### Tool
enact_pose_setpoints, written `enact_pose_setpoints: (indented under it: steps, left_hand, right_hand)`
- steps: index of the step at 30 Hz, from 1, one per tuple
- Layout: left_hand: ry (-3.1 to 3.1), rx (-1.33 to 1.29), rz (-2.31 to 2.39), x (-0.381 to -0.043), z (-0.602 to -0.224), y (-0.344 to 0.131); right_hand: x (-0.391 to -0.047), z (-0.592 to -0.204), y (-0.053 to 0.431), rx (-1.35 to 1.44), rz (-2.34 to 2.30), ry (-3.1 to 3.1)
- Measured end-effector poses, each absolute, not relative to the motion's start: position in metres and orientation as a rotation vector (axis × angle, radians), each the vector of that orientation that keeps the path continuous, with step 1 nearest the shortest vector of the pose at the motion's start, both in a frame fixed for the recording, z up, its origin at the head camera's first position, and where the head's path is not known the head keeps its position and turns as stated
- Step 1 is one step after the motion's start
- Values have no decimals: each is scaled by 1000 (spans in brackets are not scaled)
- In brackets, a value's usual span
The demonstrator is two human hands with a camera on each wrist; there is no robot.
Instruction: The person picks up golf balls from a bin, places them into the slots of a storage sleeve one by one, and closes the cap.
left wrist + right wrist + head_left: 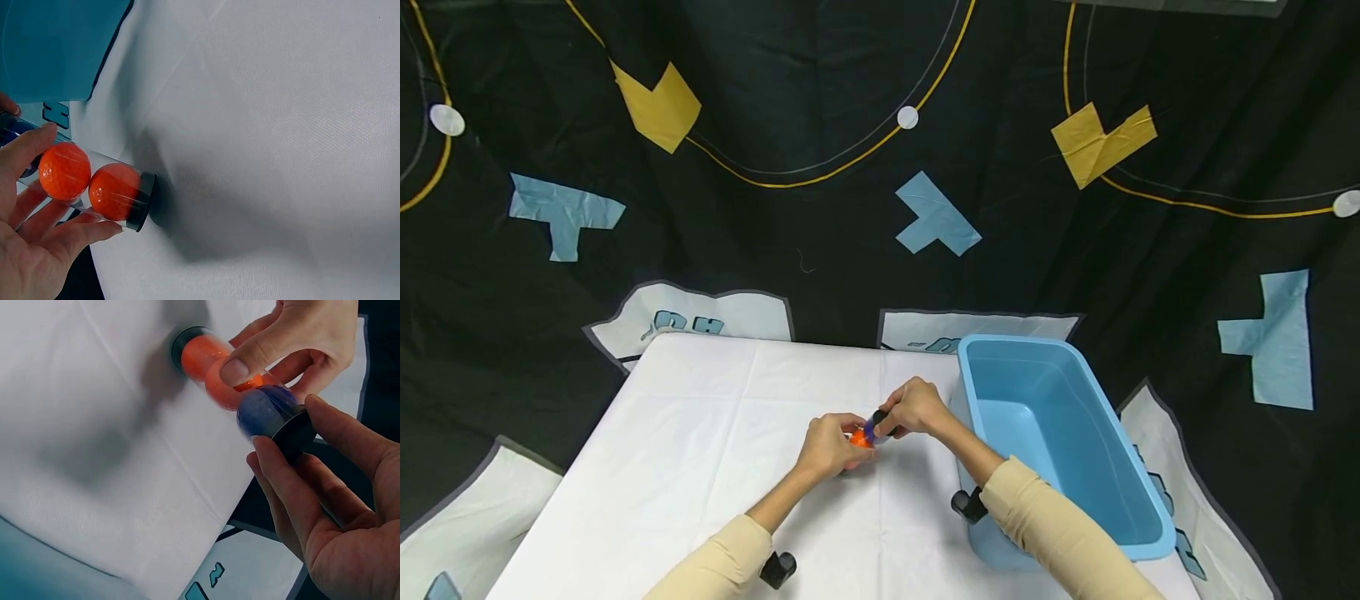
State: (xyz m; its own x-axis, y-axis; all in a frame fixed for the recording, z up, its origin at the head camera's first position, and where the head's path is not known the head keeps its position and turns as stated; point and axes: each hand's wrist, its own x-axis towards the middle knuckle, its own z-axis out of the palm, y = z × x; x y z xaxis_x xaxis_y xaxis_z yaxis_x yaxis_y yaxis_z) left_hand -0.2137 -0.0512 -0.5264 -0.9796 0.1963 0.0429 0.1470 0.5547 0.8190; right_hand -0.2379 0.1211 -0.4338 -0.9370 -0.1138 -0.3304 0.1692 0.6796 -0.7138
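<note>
A clear tube (84,206) with black end caps holds two orange balls (64,170) and one blue ball (261,414). My left hand (831,447) grips the tube around its middle, the thumb lying over an orange ball in the right wrist view. At the blue ball's end, my right hand (917,408) pinches the black cap (294,434) between thumb and fingers. The other cap (144,201) points away from both hands, tilted toward the white cloth. In the head view the fingers hide most of the tube.
A deep light-blue bin (973,392) stands on the right of the white-covered table (715,433), beside my right forearm. Behind the table hangs a black cloth (737,242) with blue and yellow tape shapes. Black wrist mounts (777,570) stick out from both sleeves.
</note>
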Motion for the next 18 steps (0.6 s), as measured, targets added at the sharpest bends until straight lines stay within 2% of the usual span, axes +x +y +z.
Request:
enact_pose_setpoints:
  steps: [8, 18]
  left_hand:
    - [2723, 323, 1434, -210, -532, -56]
    - [2746, 365, 1408, -212, -523, -56]
  right_hand:
    - [-235, -436, 119, -62, -1128, 2546]
    - [-240, -423, 123, -174, -878, 2575]
